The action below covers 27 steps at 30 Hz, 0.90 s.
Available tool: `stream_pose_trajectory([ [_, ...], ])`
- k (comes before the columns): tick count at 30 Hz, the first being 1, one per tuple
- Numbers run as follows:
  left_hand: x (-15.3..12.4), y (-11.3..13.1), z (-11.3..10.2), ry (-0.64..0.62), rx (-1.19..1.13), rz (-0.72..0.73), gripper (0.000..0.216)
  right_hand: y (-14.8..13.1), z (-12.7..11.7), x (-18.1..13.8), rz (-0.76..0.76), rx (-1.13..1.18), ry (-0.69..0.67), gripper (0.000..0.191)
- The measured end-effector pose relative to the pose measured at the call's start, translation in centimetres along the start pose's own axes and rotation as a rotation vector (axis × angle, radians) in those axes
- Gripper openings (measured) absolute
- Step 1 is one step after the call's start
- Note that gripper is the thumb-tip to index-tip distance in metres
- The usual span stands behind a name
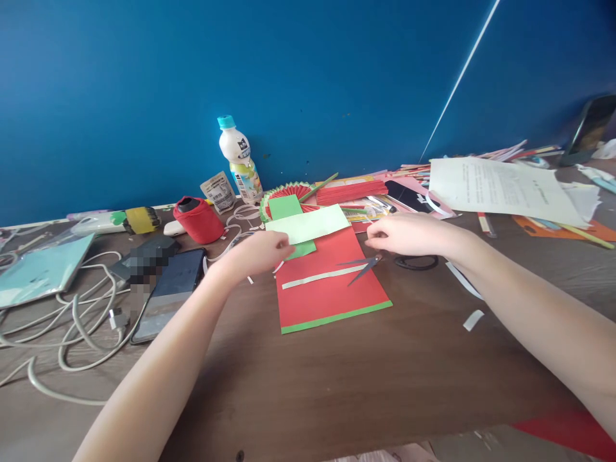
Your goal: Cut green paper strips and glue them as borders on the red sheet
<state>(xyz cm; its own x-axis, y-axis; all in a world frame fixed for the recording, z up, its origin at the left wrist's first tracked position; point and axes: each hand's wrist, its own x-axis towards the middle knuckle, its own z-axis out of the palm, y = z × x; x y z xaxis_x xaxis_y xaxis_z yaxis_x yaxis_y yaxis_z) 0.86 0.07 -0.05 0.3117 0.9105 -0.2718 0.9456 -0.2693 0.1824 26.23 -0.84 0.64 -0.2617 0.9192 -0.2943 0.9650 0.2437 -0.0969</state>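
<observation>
My left hand (262,253) is closed at the left end of a pale green paper strip (312,224), with its fingers curled on the edge. Beneath the strip lies a darker green paper piece (285,206). My right hand (402,235) hovers right of the strip, thumb and fingers pinched; whatever is between them is too small to make out. Below it, open scissors (368,264) rest with their blades over a red sheet (322,308) edged in green. A narrow whitish strip (317,276) lies across that sheet.
At the back stand a bottle (240,157) and a red-wrapped roll (198,221). A folded red-and-green paper fan (289,190) is beside them. Cables (77,321) and a phone (168,295) lie left. Right are printed sheets (495,189), a black loop (416,262) and a paper scrap (473,320).
</observation>
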Motion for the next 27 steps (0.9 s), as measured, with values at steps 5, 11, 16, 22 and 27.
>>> stream_pose_trajectory([
  [5, 0.2, -3.2, -1.7, 0.154, 0.146, -0.159, 0.025, 1.2, 0.3, 1.2, 0.103, -0.058, 0.109, 0.031],
  [11, 0.6, -5.8, -1.7, 0.151, 0.121, -0.261, 0.024, 2.7, 1.1, 2.8, 0.168, -0.025, 0.092, 0.027],
  [16, 1.0, -5.9, -0.8, -0.037, 0.097, -0.132, 0.025, 2.9, 1.5, 3.4, 0.161, 0.026, 0.101, 0.030],
  [22, 0.9, -5.9, -0.7, -0.001, 0.065, -0.068, 0.015, 2.3, 1.4, 3.0, 0.009, 0.108, 0.062, 0.031],
  [27, -0.2, -5.7, -2.2, 0.210, -0.096, -0.126, 0.015, 1.9, 1.2, 2.8, -0.030, 0.212, 0.087, 0.034],
])
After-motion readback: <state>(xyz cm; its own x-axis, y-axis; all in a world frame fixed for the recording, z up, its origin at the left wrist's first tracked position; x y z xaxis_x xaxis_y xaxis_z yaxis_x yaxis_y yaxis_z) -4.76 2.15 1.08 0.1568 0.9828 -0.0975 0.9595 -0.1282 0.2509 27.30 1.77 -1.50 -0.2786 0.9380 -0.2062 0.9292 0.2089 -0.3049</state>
